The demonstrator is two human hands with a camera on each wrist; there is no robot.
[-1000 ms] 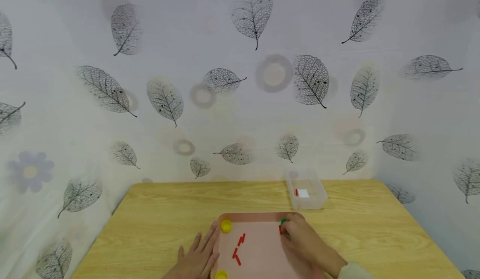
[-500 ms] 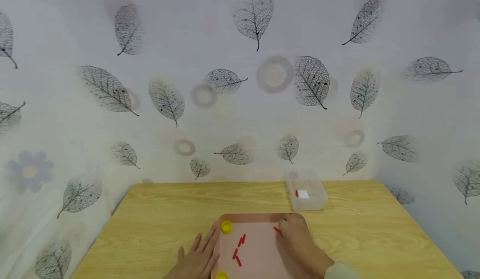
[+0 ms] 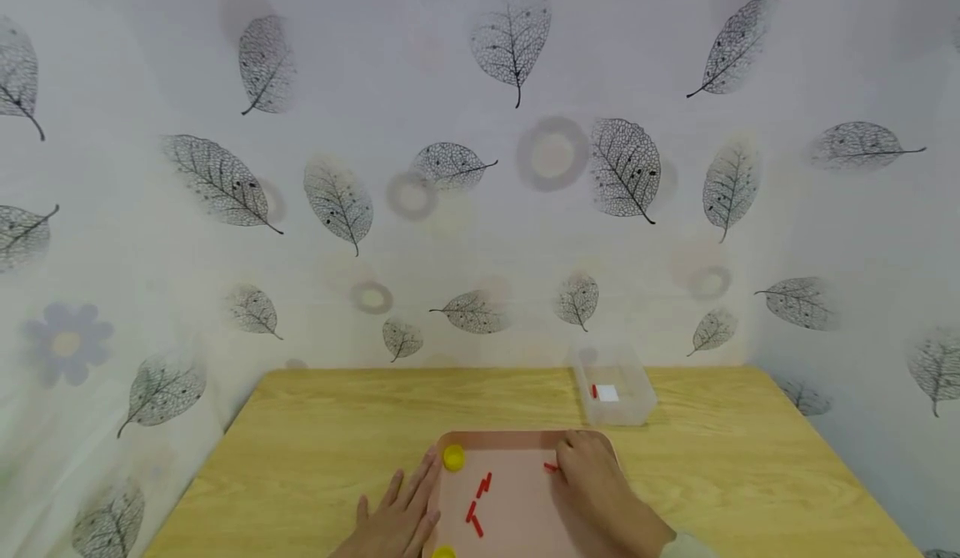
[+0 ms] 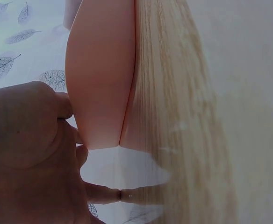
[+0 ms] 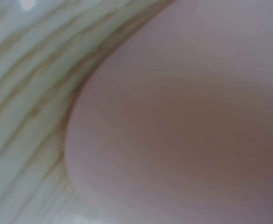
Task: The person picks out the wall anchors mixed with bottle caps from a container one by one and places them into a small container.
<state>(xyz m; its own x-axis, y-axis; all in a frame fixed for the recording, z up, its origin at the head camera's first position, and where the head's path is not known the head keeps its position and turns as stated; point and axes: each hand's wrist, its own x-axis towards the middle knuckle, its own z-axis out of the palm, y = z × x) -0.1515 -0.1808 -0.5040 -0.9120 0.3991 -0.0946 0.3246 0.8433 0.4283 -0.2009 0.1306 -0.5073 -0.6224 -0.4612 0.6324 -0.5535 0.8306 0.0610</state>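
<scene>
A shallow pink tray (image 3: 517,500) lies on the wooden table. My left hand (image 3: 401,512) rests along its left rim with the fingers extended; the left wrist view shows this hand (image 4: 38,140) beside the tray's outer wall (image 4: 101,79). Over the tray's back right corner, my right hand (image 3: 596,475) is curled and pinches a small red stick (image 3: 551,466), whose end shows at the left of the fingers. The fingertips are hidden under the hand. Only the tray's rounded corner (image 5: 141,126), blurred, and tabletop fill the right wrist view.
Several red sticks (image 3: 477,526) lie in the tray's left half. Yellow round caps sit in its back left corner (image 3: 453,458) and at its near left (image 3: 444,552). Behind the tray stands a clear plastic box (image 3: 630,412) with a red piece and white square inside.
The right hand has shifted slightly left and closed over the corner, hiding a green round piece seen earlier. The red stick at its fingers has turned from upright to nearly level. The left hand stays put.
</scene>
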